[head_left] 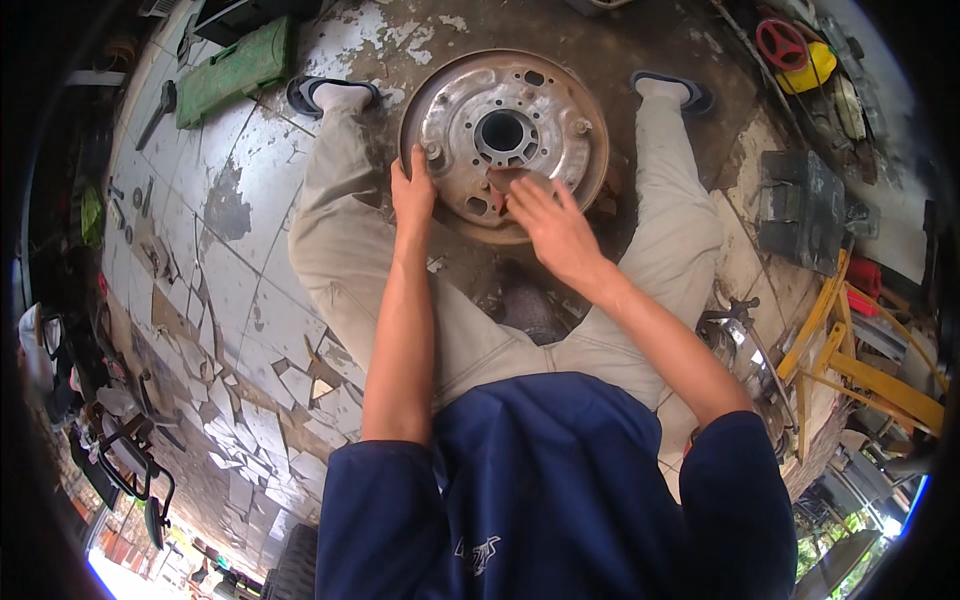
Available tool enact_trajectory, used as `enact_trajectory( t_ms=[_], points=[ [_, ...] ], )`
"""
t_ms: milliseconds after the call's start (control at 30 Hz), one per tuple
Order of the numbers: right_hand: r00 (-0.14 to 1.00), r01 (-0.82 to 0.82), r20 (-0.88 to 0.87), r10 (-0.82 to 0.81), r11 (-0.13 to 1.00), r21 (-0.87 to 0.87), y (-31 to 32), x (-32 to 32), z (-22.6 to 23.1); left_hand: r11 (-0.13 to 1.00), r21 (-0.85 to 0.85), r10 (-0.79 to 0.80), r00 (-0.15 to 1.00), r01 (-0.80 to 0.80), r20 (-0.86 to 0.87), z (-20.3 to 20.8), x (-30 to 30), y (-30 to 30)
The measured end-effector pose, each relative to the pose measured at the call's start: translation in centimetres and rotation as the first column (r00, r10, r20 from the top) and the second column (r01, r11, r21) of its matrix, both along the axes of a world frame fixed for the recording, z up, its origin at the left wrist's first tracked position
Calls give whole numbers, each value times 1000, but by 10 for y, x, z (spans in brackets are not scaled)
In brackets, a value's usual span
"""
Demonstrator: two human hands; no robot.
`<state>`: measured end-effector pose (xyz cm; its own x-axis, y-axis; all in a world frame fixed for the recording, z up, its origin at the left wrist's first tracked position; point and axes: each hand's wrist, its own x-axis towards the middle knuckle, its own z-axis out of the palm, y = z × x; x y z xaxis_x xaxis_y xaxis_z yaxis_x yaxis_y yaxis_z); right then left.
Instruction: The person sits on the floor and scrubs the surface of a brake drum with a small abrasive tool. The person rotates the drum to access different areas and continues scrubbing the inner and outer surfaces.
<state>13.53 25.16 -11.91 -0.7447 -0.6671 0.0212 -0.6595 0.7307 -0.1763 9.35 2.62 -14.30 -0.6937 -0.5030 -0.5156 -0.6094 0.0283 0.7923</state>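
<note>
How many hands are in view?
2: the left hand at the left rim of the round metal plate, the right hand over its lower part with a reddish-brown piece.

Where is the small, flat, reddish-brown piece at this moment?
In the upper middle of the head view, the small, flat, reddish-brown piece is partly under the right hand, just below the dark central hole of the round grey metal plate.

The shirt is navy, the trousers beige; the disc mottled grey and rust-brown, that case green, the frame yellow.
</note>
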Motion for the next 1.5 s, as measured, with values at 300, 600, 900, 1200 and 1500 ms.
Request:
enact_trajectory(
  t_ms=[300, 600, 900, 1200, 1500],
  points=[
    [1000, -11, -3, 11, 999, 43, 3, -9, -2, 995, -98, -7, 1000, 9, 15, -37, -4, -11],
    [998, -47, -42, 49, 998, 50, -5, 0, -7, 998, -60, 15, 999, -12, 39, -31, -6, -10],
    [992, -92, -87, 95, 995, 45, 4, -1, -6, 999, -34, 3, 1000, -3, -4, -24, -7, -6],
    [993, -117, 2, 118, 987, 110, 0, 11, -1, 998, -57, -4, 1000, 5, 22, -23, -5, -4],
    [991, -117, -53, 123, 988, 105, -15, 23, 3, 998, -64, -8, 999, 11, 48, -24, -3, -5]
  ],
)
